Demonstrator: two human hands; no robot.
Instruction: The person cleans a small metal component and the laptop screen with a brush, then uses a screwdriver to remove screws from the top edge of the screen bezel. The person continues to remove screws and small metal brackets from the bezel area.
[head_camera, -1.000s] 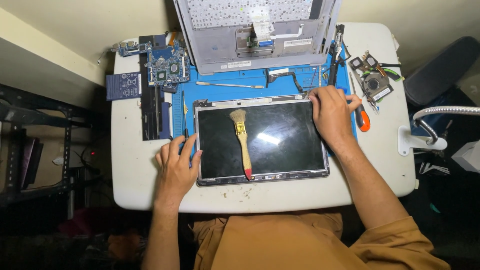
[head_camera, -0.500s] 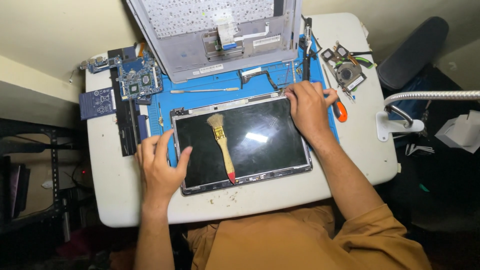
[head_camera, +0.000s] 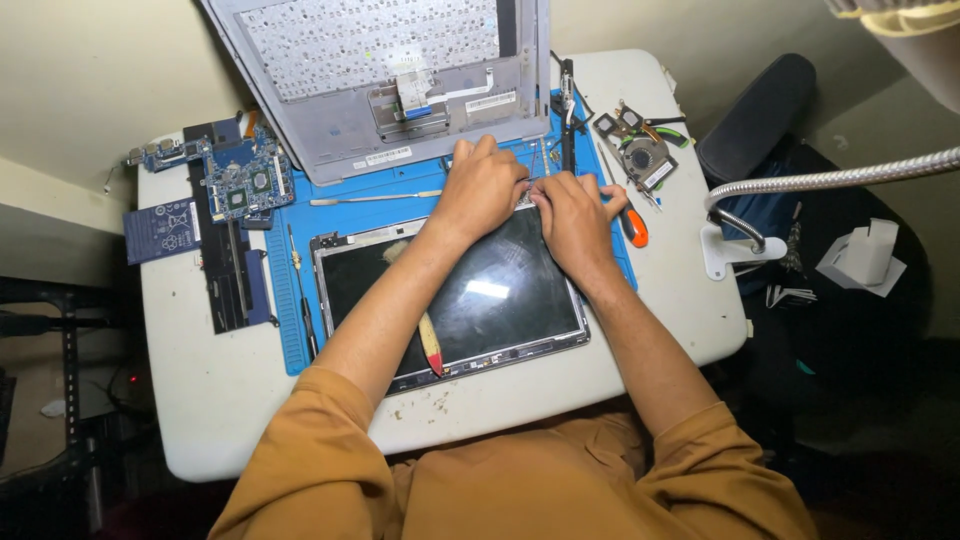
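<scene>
White worktop (head_camera: 230, 400) under lamp light, blue mat (head_camera: 290, 330) beneath a dismantled laptop.
Both hands have come off the screen panel's (head_camera: 500, 290) side edges to its top edge: left hand (head_camera: 480, 190) and right hand (head_camera: 570, 215) pinch something small there, each grip's closure unclear. Brush (head_camera: 432, 345) lies under the left forearm; circuit board (head_camera: 240, 180) and fan (head_camera: 640, 155) flank.

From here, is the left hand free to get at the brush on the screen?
Probably yes. The left hand sits at the screen's top edge, and the brush lies just under its own forearm, with nothing on top of it.
</scene>
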